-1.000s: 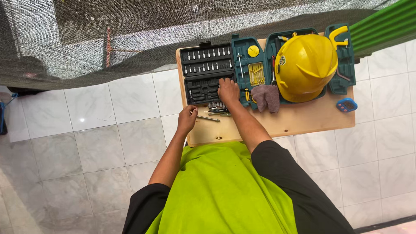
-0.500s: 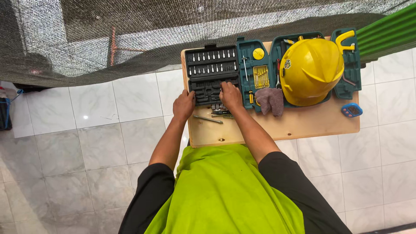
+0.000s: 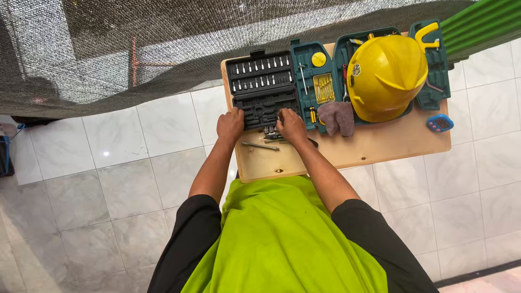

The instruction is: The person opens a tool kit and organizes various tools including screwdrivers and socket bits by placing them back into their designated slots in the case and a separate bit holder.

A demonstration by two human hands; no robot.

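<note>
- Covering the ground on the far left, pale marbled floor tiles (image 3: 125, 190) run under a dark mesh netting (image 3: 108, 49) that hangs across the top of the view.
- The left hand (image 3: 230, 125) rests at the near left corner of the black socket case (image 3: 263, 89), fingers curled over its edge — whether it grips anything small there cannot be told.
- The black socket case lies open on the wooden table (image 3: 380, 149), with rows of small silvery bits in its far half and empty moulded slots in its near half.
- A slim metal extension bar (image 3: 260, 146) lies on the wood just in front of the case, between the two forearms and touching neither hand.
- A small heap of loose sockets (image 3: 271, 132) sits at the case's near edge, just beside the right hand.
- The right hand (image 3: 293, 127) is bent at the knuckles, fingertips at the case's near right corner — what it pinches, if anything, is hidden.
- A teal tool case (image 3: 312, 81) stands open next to the black one, with a grey cloth (image 3: 336, 118) on its near edge.
- A yellow hard hat (image 3: 385, 76) sits on the teal case.
- A small blue gadget (image 3: 439, 123) lies near the table's right end.
</note>
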